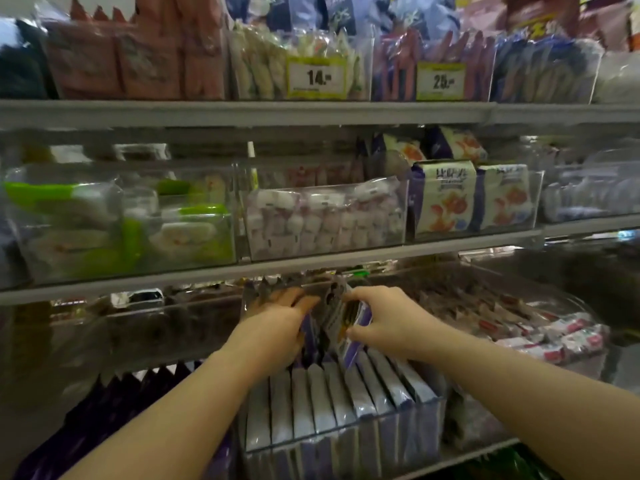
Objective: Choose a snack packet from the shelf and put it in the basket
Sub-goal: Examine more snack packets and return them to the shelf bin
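Observation:
Both my hands reach into a clear bin on a low shelf, filled with a row of upright purple and white snack packets. My right hand pinches one purple and white packet by its top, tilted out of the row. My left hand lies with its fingers pressed against the packets behind it, holding them back. No basket is in view.
Grey shelf rails run above the bin. The shelves above hold clear bins of pink and white sweets, green packets and blue and white packets. Red and white wrapped snacks lie to the right, dark purple packets to the left.

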Tool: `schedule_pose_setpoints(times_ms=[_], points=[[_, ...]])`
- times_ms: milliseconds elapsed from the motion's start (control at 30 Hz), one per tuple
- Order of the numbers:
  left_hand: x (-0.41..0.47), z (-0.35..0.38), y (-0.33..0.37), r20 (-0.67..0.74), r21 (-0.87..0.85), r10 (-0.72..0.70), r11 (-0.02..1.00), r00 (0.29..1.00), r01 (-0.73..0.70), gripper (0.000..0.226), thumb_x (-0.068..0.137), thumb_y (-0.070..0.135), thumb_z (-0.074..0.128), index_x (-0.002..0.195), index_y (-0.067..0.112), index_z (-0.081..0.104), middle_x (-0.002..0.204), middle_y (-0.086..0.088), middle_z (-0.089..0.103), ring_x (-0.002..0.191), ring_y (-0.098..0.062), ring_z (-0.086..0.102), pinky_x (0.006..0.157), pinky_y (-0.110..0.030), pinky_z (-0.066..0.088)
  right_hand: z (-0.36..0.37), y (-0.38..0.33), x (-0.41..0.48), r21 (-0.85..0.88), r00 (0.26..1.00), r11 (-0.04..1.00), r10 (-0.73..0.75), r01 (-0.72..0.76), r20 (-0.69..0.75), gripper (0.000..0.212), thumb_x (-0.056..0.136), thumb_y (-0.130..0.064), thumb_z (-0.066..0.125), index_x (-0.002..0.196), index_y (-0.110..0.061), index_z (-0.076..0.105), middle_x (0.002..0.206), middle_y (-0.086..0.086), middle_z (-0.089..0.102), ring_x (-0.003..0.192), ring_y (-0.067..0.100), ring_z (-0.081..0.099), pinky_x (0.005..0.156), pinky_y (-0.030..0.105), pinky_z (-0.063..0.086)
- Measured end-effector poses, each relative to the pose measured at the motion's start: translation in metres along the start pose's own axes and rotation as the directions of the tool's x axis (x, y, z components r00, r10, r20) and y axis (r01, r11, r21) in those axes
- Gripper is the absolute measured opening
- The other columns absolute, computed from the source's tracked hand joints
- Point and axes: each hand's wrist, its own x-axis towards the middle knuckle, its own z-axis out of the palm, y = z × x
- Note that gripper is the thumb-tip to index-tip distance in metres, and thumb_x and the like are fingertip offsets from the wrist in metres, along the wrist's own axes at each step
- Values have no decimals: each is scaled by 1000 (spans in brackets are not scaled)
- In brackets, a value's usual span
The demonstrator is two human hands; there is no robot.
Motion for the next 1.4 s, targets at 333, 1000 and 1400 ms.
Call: schedule_pose_setpoints(times_ms=[333, 1000, 1400], points=[[25, 27, -23, -91, 70, 27, 997, 995, -20, 43, 91, 25, 47, 132, 37, 45, 145, 7, 45, 130, -24, 43, 103, -32, 31, 43, 6, 75, -139, 995, 990, -20, 34, 95, 35, 88, -29, 62, 120, -13, 64, 121, 13, 65, 114, 29, 59, 96, 38, 48], [27, 32, -22, -153, -57, -27, 998, 988, 19, 39, 96, 21, 46, 131, 40, 46, 134, 6, 56, 118, -21, 52, 90, -32, 38, 82, 33, 69, -271, 968, 951, -83, 148, 238, 32, 94, -32, 50, 123, -22, 61, 130, 6, 61, 115, 25, 56, 95, 27, 42], [27, 34, -22, -162, -51, -34, 998, 986, 26, 47, 97, 16, 46, 137, 39, 41, 140, 7, 51, 122, -19, 51, 94, -32, 38, 82, 28, 83, -393, 887, 906, 44, 158, 459, 38, 102, -24, 35, 127, -8, 58, 134, 15, 57, 121, 30, 53, 105, 41, 39]])
